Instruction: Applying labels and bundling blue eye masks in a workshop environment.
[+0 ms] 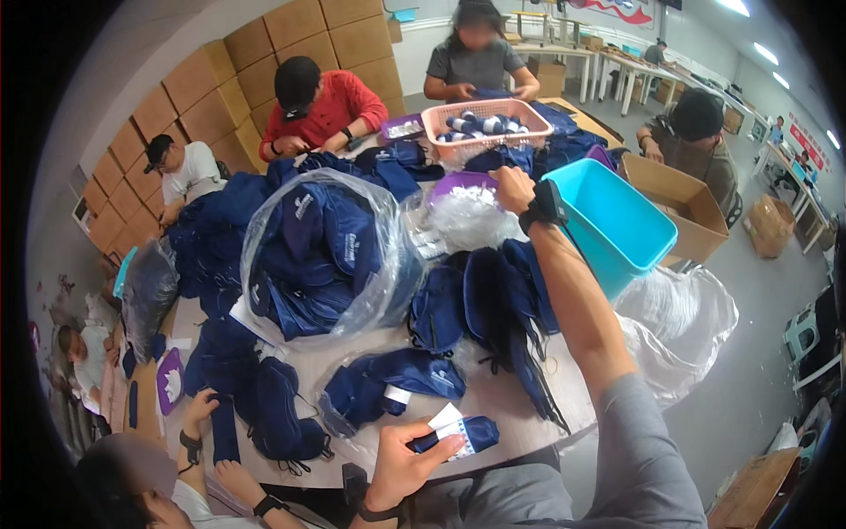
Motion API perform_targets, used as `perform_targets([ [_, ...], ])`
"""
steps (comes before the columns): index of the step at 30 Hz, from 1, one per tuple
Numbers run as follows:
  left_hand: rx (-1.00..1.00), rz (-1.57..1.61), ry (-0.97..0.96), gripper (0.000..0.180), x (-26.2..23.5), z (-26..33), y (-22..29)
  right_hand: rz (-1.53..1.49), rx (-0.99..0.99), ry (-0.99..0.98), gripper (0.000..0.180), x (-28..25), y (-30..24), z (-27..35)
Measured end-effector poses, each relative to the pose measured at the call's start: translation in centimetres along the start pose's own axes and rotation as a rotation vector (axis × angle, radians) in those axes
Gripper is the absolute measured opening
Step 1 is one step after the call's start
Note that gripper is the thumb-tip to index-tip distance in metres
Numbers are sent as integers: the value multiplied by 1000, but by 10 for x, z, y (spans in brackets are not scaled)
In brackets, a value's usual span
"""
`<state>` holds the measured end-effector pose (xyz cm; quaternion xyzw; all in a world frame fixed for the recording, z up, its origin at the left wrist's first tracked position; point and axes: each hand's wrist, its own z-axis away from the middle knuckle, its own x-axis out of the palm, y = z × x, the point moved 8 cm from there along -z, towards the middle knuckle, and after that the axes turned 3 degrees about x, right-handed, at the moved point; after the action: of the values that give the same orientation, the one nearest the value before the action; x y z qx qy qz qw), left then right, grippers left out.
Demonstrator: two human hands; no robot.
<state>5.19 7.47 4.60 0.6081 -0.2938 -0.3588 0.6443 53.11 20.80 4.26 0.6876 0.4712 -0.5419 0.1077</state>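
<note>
Left hand [407, 465], lower centre: fingers clamped on a folded navy pouch [463, 435] with white card. Right hand [514, 188], upper centre: reaching into a purple tray [458, 182] of clear bags, grip indiscernible. Judged early: navy bags [502, 304] heaped unpacked mid-table; bagged bundle [322, 251] left.

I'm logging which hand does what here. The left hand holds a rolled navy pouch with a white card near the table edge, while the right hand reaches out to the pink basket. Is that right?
Not quite. In the head view the right hand reaches to the purple tray of clear plastic bags, not the pink basket behind it. The left hand does hold the rolled navy pouch with its white card near the table edge.
</note>
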Motion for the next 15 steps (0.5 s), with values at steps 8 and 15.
perform_targets([
  [8, 41, 1, 143, 19, -48, -21, -19, -619, -116, -825, 68, -75, -144, 145],
  [15, 167, -15, 14, 23, -21, -46, 5, -200, -541, -427, 36, -126, -191, 318],
])
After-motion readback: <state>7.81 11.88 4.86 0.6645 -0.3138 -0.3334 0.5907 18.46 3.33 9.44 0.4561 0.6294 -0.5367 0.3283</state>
